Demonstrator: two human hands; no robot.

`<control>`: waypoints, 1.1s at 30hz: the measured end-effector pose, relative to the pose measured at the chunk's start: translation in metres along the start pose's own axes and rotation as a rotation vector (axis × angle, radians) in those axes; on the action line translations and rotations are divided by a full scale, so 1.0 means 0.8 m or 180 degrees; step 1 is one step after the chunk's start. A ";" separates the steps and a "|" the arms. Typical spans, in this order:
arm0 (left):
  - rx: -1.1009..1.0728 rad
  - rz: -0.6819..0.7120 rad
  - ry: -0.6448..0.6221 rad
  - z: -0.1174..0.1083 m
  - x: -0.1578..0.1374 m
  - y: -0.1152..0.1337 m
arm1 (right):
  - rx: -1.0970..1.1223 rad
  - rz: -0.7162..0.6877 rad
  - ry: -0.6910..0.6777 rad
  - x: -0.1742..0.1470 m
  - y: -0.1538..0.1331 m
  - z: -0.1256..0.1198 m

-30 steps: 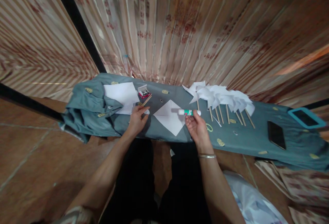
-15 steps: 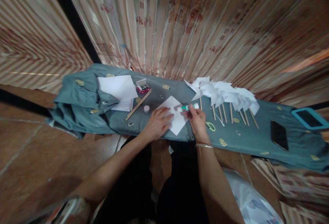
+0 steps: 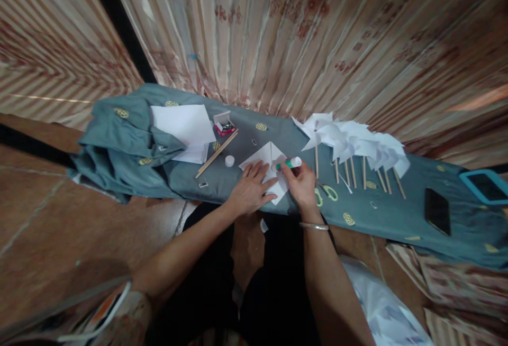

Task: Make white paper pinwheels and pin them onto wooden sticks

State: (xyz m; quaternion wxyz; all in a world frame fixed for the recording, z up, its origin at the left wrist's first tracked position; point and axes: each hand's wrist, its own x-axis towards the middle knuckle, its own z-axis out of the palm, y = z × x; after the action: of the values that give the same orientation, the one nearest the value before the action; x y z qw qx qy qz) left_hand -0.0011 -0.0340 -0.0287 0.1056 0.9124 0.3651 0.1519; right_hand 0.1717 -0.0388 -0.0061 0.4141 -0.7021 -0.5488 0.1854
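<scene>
My left hand (image 3: 251,187) lies with its fingers apart on a white paper square (image 3: 260,156) that has crease or cut lines toward its middle. In my right hand (image 3: 300,184) is a green and white glue stick (image 3: 292,163), tilted with its tip at the middle of the paper. A white cap (image 3: 229,161) stands left of the paper. Right beside my right wrist lie scissors with light green handles (image 3: 330,192), partly hidden by the hand.
Wooden sticks (image 3: 217,154), an open small red box of pins (image 3: 224,126) and a paper stack (image 3: 184,124) lie leftward. Several paper pinwheels (image 3: 349,137) on sticks overlap at the right. Farther right are a dark phone (image 3: 437,211) and a blue-framed device (image 3: 486,184).
The glue stick has tilted, its tip now lower on the paper. More of the scissors shows beside my right hand. The whole view has shifted slightly.
</scene>
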 end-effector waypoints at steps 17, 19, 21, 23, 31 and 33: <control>0.0071 -0.0013 0.0084 0.007 0.000 -0.001 | -0.0944 -0.0428 -0.0076 0.000 -0.004 0.012; 0.0072 -0.0018 0.0067 0.007 0.000 0.000 | -0.0992 -0.0409 -0.0109 0.000 -0.005 0.012; 0.0079 -0.0022 0.0050 0.007 0.000 0.000 | -0.1027 -0.0383 -0.0158 0.000 -0.006 0.011; 0.0089 -0.0012 0.0054 0.007 0.000 0.000 | -0.1072 -0.0378 -0.0183 0.000 -0.007 0.011; 0.0039 -0.0018 0.0030 0.005 0.000 0.000 | -0.1142 -0.0365 -0.0263 -0.002 -0.013 0.008; 0.0036 -0.0036 0.0010 0.004 0.000 0.001 | -0.1143 -0.0346 -0.0291 -0.002 -0.014 0.007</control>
State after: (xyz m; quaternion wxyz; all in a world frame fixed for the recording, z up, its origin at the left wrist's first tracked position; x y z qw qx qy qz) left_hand 0.0007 -0.0346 -0.0311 0.1007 0.9107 0.3712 0.1506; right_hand 0.1605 -0.0373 -0.0012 0.2662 -0.7249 -0.6284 0.0935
